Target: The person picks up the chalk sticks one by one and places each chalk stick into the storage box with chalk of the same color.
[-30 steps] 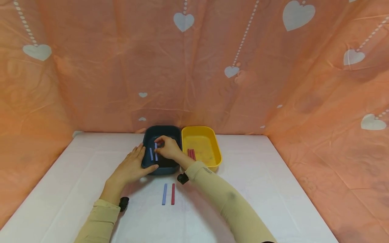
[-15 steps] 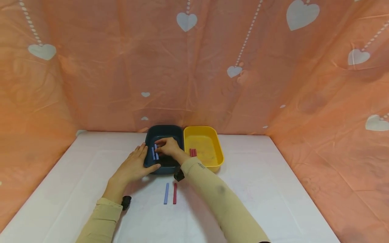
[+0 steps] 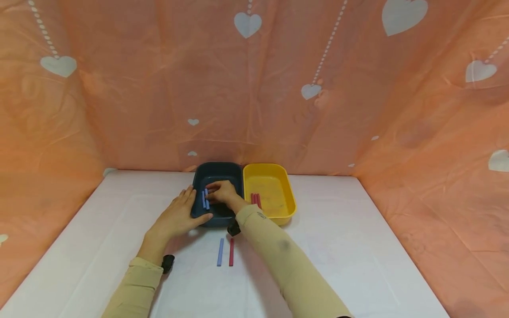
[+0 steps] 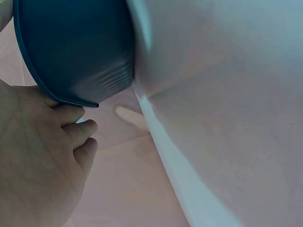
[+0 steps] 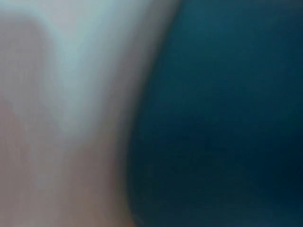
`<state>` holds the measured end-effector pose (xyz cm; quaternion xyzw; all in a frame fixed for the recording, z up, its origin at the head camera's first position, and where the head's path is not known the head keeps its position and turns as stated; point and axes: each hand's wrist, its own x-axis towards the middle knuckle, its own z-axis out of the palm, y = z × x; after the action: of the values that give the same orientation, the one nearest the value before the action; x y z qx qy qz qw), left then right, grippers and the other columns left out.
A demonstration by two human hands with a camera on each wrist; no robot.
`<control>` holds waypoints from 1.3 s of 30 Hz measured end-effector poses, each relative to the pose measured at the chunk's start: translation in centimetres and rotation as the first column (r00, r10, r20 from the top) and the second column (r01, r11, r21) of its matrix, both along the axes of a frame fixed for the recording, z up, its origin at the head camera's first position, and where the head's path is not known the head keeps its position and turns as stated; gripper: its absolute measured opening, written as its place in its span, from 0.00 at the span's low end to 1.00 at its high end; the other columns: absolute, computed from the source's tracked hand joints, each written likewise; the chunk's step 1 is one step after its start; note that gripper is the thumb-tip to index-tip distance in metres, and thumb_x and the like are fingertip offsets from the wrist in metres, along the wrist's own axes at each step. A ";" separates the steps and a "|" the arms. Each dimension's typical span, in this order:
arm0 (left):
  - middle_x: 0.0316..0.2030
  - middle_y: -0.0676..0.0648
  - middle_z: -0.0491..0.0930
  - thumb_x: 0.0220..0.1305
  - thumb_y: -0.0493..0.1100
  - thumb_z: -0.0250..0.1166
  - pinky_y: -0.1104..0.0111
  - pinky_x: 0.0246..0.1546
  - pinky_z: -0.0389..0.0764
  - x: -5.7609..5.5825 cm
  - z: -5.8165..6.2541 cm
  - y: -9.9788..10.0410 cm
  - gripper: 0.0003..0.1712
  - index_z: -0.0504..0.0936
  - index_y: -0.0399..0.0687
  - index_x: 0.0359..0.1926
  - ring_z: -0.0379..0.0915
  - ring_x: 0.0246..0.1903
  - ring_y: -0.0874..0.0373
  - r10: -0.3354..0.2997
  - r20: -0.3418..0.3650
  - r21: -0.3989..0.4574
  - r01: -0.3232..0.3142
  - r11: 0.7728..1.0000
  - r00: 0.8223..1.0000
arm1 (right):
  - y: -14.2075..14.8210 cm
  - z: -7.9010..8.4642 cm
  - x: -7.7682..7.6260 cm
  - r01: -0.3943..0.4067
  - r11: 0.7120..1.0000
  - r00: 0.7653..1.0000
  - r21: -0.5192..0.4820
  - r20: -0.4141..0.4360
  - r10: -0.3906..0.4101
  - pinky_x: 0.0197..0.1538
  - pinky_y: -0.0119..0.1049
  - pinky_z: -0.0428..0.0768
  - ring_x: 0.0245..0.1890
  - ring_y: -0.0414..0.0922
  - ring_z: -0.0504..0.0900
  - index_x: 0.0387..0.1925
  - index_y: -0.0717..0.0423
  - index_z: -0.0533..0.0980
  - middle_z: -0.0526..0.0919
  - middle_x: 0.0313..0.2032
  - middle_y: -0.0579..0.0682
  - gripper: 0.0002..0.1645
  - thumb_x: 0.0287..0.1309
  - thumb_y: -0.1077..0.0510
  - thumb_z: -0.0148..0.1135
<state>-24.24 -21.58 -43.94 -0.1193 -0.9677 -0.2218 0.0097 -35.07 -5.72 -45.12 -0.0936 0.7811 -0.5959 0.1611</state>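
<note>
My right hand (image 3: 223, 193) reaches into a dark blue tray (image 3: 218, 223). Its thumb and fingers pinch a thin blue stick (image 3: 207, 205), which lines up close beside another blue stick (image 3: 203, 200) in the tray's left half. My left hand (image 3: 175, 218) braces the tray from outside, fingers extended along the left side and thumb at the front corner. The left wrist view has the fingertips (image 4: 85, 127) of this hand at the tray's rim (image 4: 35, 78). Only the blurred dark side of the tray (image 5: 222, 113) fills much of the right wrist view.
A yellow tray (image 3: 292, 201) stands against the blue one on its right, with several red sticks (image 3: 256, 200) inside. On the white tabletop (image 3: 358, 256) in front lie one blue stick (image 3: 220, 252) and one red stick (image 3: 231, 252). An orange curtain (image 3: 274, 128) encloses the back and sides.
Inside the dark tray, the right hand's blue stick and the other blue stick have come close together, side by side. The left hand keeps its place on the tray. The head view has shifted slightly.
</note>
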 end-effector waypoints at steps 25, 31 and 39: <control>0.80 0.26 0.45 0.69 0.73 0.59 0.38 0.76 0.49 0.0 0.2 0.3 0.63 0.51 0.23 0.78 0.41 0.78 0.27 -0.016 -0.010 0.000 0.016 1.000 1.000 | 0.1 0.1 0.3 0.013 0.983 0.994 0.184 -0.113 0.008 0.34 0.32 0.88 0.34 0.50 0.92 0.52 0.65 0.86 0.90 0.42 0.58 0.17 0.60 0.71 0.72; 0.79 0.26 0.45 0.69 0.73 0.59 0.38 0.76 0.50 0.1 0.3 0.3 0.63 0.51 0.23 0.78 0.41 0.78 0.27 -0.015 -0.003 0.001 0.015 1.000 1.000 | 0.1 0.0 0.2 0.009 0.977 0.992 0.214 -0.123 0.018 0.34 0.31 0.88 0.34 0.48 0.91 0.52 0.63 0.86 0.90 0.42 0.56 0.17 0.60 0.69 0.73; 0.80 0.26 0.44 0.69 0.73 0.59 0.37 0.76 0.48 0.2 0.1 -0.2 0.64 0.49 0.23 0.78 0.40 0.78 0.27 -0.012 0.004 0.005 0.012 1.000 1.000 | -0.1 0.6 0.6 -0.024 0.960 0.977 0.278 -0.196 0.081 0.36 0.29 0.86 0.30 0.39 0.89 0.52 0.58 0.86 0.90 0.41 0.50 0.17 0.61 0.65 0.73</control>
<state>-24.01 -21.76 -43.82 -0.1244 -0.9665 -0.2244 0.0068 -34.44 -5.83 -44.48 -0.1524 0.8656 -0.4649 0.1070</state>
